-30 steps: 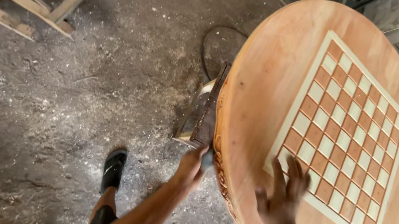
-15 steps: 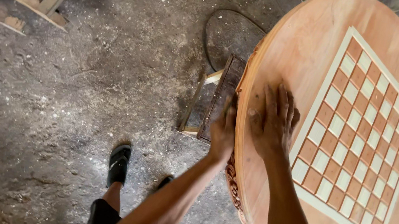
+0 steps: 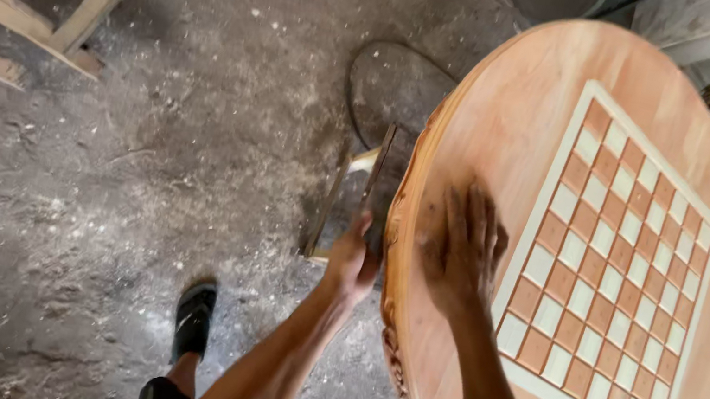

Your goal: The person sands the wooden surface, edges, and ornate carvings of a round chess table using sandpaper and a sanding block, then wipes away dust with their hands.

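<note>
Round tabletop (image 3: 514,139) with inlaid chessboard (image 3: 617,267), right hand (image 3: 463,258) flat on bare wood at the board's 9 o'clock, fingers spread, left hand (image 3: 352,263) at the rim's 9 o'clock, fingers clamped on sanding block (image 3: 383,185) against the edge, sandalled foot (image 3: 192,321) on dusty floor (image 3: 147,150)

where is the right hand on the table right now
In the head view the right hand lies flat on the round wooden tabletop, just left of the inlaid checkerboard, near the edge the left hand touches.
</note>
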